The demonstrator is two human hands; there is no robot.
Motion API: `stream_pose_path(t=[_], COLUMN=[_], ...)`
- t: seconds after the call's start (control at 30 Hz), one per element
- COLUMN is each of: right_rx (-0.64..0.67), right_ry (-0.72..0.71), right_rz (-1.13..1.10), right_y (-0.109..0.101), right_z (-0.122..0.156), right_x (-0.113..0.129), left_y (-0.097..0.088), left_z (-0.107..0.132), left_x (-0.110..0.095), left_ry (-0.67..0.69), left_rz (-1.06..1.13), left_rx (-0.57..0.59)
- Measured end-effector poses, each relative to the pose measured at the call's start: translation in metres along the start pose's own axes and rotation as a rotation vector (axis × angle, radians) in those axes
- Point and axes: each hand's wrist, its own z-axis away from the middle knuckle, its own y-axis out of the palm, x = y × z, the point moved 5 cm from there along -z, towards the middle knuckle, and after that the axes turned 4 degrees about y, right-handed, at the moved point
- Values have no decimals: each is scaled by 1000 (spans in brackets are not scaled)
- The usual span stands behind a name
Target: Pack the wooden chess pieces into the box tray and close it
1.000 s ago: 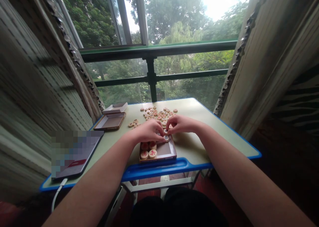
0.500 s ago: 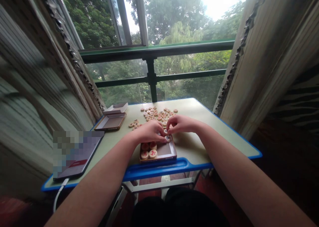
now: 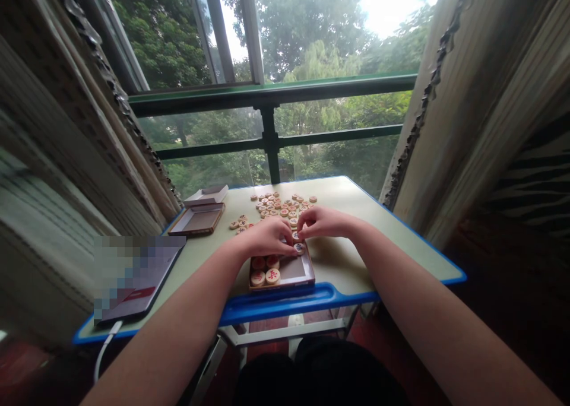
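A xiangqi piece (image 3: 299, 249) sits at the far end of the wooden box (image 3: 297, 272), with the left hand (image 3: 267, 237) and right hand (image 3: 323, 222) meeting over it, fingertips pinched on it. Loose pieces (image 3: 282, 205) lie just beyond both hands.

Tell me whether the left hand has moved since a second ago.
No. The left hand stays over the far edge of the box, beside the right hand, just as before; only the view has shifted a little.
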Motion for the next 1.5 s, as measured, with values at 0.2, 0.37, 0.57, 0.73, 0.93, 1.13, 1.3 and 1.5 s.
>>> stream_pose_path(t=[0.2,0.37,0.57,0.73,0.93,1.13,1.3,1.5], right_rx=[8,5,0,-37,-249,-357,-378,-374], right_ry=[-7,-8,-33,-27,-69,-136,-182,-201], right_rz=[-32,-51,-78,-122,-15,-52,-105,-264], right_y=[0,0,0,0,3,5,3,2], right_z=[0,0,-2,-5,-11,-19,-18,-17], right_x=[1,1,-2,-5,-3,-3,-2,-1], left_y=[0,0,-2,-6,-20,-38,-46,-45], left_z=[0,0,1,3,6,16,24,34], left_x=[1,2,2,2,11,38,73,115], left_ry=[-4,-13,-17,-25,-34,-143,-292,-603], left_rz=[11,25,67,148,362,561,422,-75], left_rx=[-11,-12,-30,-40,-148,-423,-724,-764])
